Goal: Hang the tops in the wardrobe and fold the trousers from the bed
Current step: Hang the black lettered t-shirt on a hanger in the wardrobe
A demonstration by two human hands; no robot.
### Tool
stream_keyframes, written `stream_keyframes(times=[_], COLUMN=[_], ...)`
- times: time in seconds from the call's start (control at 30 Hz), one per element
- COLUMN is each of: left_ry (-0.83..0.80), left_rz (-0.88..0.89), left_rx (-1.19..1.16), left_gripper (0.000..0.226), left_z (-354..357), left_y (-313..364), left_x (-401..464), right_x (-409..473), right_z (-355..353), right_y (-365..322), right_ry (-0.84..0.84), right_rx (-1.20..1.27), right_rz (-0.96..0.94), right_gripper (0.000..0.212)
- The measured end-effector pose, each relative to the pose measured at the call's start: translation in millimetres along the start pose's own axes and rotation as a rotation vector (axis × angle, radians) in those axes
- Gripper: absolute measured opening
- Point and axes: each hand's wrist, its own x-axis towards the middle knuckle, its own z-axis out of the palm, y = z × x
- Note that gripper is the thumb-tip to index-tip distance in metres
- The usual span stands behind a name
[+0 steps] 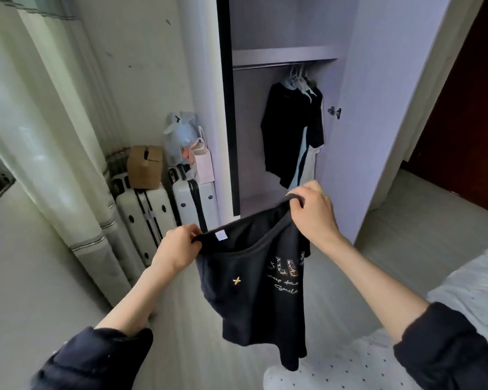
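Pale, ribbed curtains (54, 136) fall in long folds down the left of the room. Beside them stand two hard-shell white suitcases (150, 212) with dark round studs, a brown cardboard box (144, 167) resting on the nearer one and a soft bundle of plastic and paper bags (190, 147) on the other.

My left hand (181, 244) pinches one end of the neckline of a black top (254, 291), fingers curled round the hem beside a small white label. The top is soft, limp knit, printed with a small gold star and pale lettering on the chest, and it hangs in the air between my hands, in front of the open wardrobe (378, 108) and above the grey wood-grain floor (181, 347).

My right hand (312, 211) grips the other end of the neckline, held higher, stretching the opening into a wide curve. Both forearms are bare, dark sleeves pushed up.

Inside the smooth lilac wardrobe, dark and light tops (290, 133) hang from white hangers on a metal rail (265, 66) under a flat shelf.

At the lower right lies the bed (468, 282), its white cover dotted with small dark specks.
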Motion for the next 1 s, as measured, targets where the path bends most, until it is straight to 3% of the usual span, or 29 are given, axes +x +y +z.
stream_keyframes(times=[0.13,0.2,0.3,0.4,0.47,0.57,0.7,1.0], left_ry=[-0.057,-0.093,-0.146,-0.215,-0.252,-0.290,-0.344,-0.312], left_rz=[-0.001,0.050,0.166,0.271,0.283,0.317,0.329,0.210], left_rx=[-0.278,-0.291,-0.250,-0.251,-0.252,-0.228,-0.173,-0.183], left_gripper=[0.026,0.030,0.030,0.028,0.026,0.023,0.023,0.025], left_z=[19,34,57,88,104,126,158,219], left_y=[21,30,46,57,63,76,93,143], left_x=[68,104,153,212,247,293,335,421], right_x=[45,68,100,131,146,167,204,323], right_z=[19,36,58,84,97,106,96,77], right_y=[38,67,115,158,175,193,210,282], right_ry=[-0.148,-0.283,-0.474,-0.560,-0.586,-0.450,-0.176,-0.193], right_rx=[-0.005,-0.060,-0.177,-0.312,-0.393,-0.445,-0.661,-0.688], right_rz=[0.012,0.078,0.174,0.242,0.284,0.333,0.403,0.456], right_gripper=[0.046,0.048,0.039,0.013,0.014,0.024,0.022,0.018])
